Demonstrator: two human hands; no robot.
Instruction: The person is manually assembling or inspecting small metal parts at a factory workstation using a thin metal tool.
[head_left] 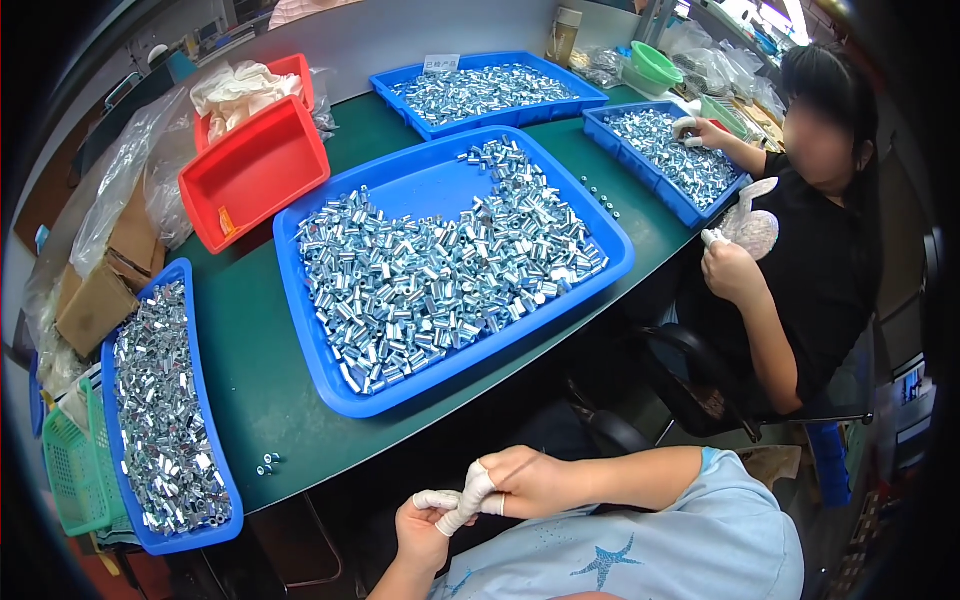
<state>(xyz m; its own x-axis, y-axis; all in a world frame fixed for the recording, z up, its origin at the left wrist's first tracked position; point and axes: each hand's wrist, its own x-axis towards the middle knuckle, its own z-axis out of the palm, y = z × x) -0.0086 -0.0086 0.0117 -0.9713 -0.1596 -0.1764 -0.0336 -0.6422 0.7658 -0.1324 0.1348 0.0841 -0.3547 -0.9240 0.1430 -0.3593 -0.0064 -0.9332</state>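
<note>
My left hand (421,532) and my right hand (522,476) meet in front of my body, just off the table's near edge. White wrapping covers several fingers on both. The fingers are closed and pressed together, the right ones lying across the left; whatever may be between them is hidden. Beyond them on the table is a large blue tray (405,197) heaped with short, shiny metal sleeves (430,285); its blue bottom shows at the back. A few loose sleeves (268,463) lie near the table edge on the left.
Another narrow blue tray (197,375) of metal parts stands left, beside a green basket (72,470) and cardboard box (110,280). Red bins (258,165) and a full blue tray (478,121) are behind. At right, a co-worker's hand (703,133) reaches into another blue tray (650,172).
</note>
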